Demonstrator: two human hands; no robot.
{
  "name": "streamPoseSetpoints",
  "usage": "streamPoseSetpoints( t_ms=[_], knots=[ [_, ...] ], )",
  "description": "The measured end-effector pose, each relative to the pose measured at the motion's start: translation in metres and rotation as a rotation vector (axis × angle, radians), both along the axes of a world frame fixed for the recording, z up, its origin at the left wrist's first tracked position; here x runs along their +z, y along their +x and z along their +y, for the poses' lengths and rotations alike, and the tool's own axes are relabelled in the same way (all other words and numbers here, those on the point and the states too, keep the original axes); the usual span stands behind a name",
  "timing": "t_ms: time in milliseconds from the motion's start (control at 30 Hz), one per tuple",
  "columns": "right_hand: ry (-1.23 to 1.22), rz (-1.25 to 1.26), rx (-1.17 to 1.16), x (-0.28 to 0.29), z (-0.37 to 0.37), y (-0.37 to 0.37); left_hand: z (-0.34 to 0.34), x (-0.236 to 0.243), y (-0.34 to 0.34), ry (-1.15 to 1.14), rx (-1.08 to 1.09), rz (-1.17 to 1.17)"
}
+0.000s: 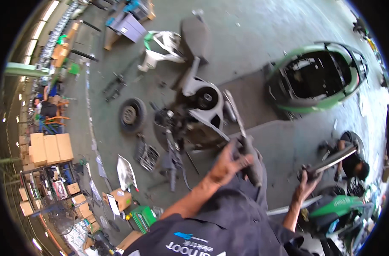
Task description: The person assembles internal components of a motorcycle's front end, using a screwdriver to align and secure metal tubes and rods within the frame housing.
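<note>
Head view, looking down: the left hand point(227, 164) is closed around the dark sleeve of a long rod-like part point(253, 168), whose silver shaft points away from the body, near a partly dismantled scooter point(203, 116). The right hand point(305, 186), well apart, grips the dark end of a similar bar point(333, 160), slanting toward a crouching person point(353, 165). Handling both well likely means firm grips and shafts kept clear of scooter and co-worker.
</note>
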State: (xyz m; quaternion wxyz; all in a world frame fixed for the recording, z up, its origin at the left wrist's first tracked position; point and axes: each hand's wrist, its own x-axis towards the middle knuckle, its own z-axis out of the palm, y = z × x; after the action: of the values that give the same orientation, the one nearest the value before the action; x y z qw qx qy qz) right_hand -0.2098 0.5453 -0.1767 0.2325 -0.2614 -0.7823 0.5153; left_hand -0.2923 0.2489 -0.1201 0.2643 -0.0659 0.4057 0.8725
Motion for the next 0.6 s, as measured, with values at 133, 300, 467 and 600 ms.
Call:
streamPoseSetpoints(
  t_ms=[133,300,467,600],
  knots=[
    [-0.299,-0.08,0.117,-0.011,0.013,-0.039,0.015,0.007,-0.028,0.021,0.097,-0.107],
    [-0.391,-0.273,0.383,-0.018,0.012,-0.091,0.054,-0.011,-0.059,0.113,0.271,-0.178],
    [-0.482,-0.504,0.498,0.006,0.016,-0.118,0.06,-0.009,-0.066,0.045,0.509,-0.259],
    [-0.373,-0.532,0.565,-0.004,0.04,-0.126,0.058,-0.012,-0.074,0.007,0.578,-0.307]
  ],
)
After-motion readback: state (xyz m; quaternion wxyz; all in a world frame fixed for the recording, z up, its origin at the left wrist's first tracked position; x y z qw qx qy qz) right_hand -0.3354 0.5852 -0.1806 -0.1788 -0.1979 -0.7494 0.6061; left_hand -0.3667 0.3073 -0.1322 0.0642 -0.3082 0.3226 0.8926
